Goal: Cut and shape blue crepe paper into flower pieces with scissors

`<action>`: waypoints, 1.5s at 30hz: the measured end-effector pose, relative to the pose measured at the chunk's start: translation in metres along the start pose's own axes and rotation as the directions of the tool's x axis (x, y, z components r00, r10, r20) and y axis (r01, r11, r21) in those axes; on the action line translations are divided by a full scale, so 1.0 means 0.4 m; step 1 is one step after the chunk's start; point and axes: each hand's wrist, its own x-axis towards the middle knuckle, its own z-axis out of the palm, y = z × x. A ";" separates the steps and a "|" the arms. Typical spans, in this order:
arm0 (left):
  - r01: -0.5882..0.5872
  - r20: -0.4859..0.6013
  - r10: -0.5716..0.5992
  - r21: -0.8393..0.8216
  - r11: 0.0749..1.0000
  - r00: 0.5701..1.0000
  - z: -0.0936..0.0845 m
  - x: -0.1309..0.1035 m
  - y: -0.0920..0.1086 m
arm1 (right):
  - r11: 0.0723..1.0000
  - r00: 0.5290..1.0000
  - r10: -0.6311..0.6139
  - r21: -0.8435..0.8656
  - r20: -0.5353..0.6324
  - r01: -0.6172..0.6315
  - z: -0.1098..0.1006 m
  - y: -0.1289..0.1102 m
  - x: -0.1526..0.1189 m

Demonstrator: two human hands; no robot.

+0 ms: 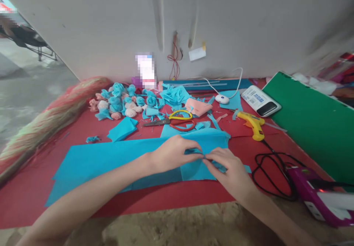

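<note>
My left hand and my right hand meet over the front right part of the red mat. Both pinch one small blue strip, which looks like crepe paper or thin fabric; its middle is partly hidden by my fingers. Beneath them lie long flat blue sheets, stretching off to the left. Just beyond the sheets rest scissors with one yellow and one red handle loop, blades pointing left. A stack of cut blue pieces sits left of the scissors.
Blue and pink handmade flowers are heaped at the back left, beside a bristly bundle. A yellow glue gun lies on the right, its black cord running to a purple power strip. A green board lines the right edge.
</note>
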 end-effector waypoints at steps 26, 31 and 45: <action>0.135 -0.243 -0.282 -0.487 0.863 0.928 -0.156 -0.029 -0.060 | 0.837 0.960 0.277 0.482 0.037 -0.260 -0.111 -0.061 0.197; 0.094 -0.201 -0.257 -0.586 0.804 0.945 -0.167 -0.025 -0.036 | 0.806 0.950 0.302 0.512 0.079 -0.299 -0.091 -0.069 0.186; -0.082 -0.307 0.129 0.161 0.984 0.943 -0.016 -0.032 -0.082 | 0.363 0.743 0.650 0.794 0.160 -0.488 0.020 0.048 0.024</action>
